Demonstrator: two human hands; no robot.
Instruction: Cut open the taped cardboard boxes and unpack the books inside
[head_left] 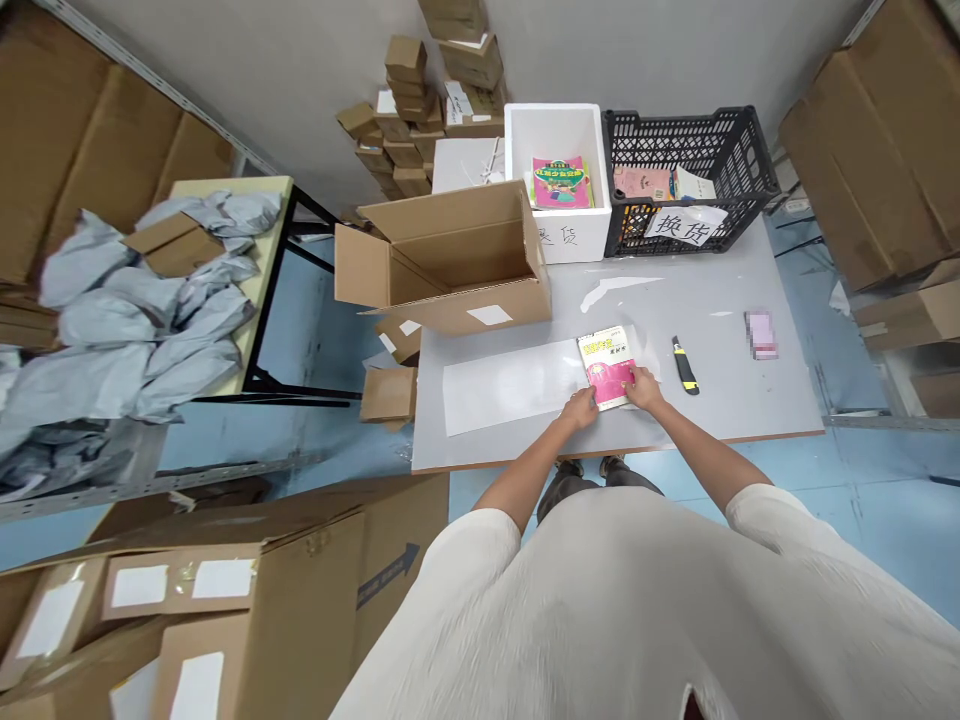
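Near the front edge of the grey table (517, 440), a white and pink book (609, 362) is between my two hands. My left hand (580, 408) grips its lower left side with the fingers closed on the edge. On the opposite side, my right hand (643, 389) is closed on the book's right edge. A white sheet (502, 390) lies flat beside the book, to its left. To the right of my right hand rests a black and yellow utility knife (685, 366).
An open cardboard box (480, 310) stands at the table's left back. Behind are a white foam box (574, 238) and a black plastic crate (694, 210), both holding books. A pink item (762, 335) lies at right. Grey parcels (127, 310) cover a side table; a large carton (315, 610) stands front left.
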